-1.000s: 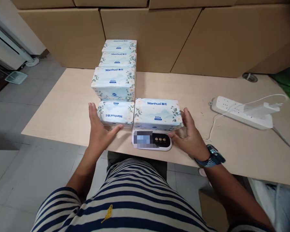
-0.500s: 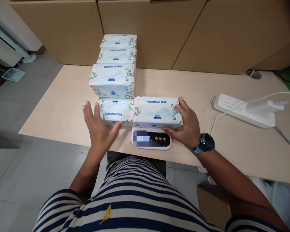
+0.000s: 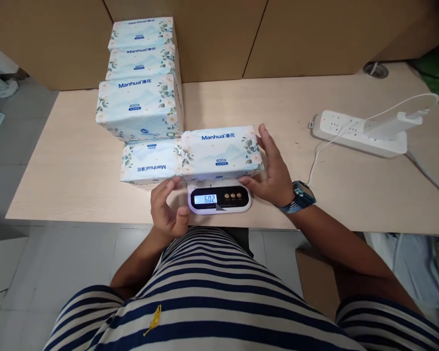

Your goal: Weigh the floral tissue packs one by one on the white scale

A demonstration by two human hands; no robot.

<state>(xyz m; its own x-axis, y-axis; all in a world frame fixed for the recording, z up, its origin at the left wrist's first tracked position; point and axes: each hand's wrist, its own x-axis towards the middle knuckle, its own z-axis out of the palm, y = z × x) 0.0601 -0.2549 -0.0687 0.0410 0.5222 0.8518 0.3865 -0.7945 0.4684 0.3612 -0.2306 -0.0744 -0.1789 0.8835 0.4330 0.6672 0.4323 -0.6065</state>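
Observation:
A tissue pack (image 3: 219,153), white and pale blue with printed flowers, rests on a small white kitchen scale (image 3: 249,207) with a lit display. My right hand (image 3: 276,175) is spread around the pack's right end, fingers along its side and thumb by the front corner; I cannot tell whether it touches. In front of an upside-down-printed tissue pack (image 3: 149,163) on the left, my left hand (image 3: 168,207) is half curled with thumb apart, holding nothing. Its fingertips are near that pack's lower edge, left of the scale.
More tissue packs (image 3: 137,105) stand in a row behind, toward the cardboard boxes (image 3: 212,39) along the table's back. A white power strip (image 3: 362,134) with a plug and cable lies on the right of the wooden table (image 3: 278,107).
My left hand has left the left pack's side, moving right and toward me beside the scale. My right hand's fingers have eased off the pack's end. The view has shifted.

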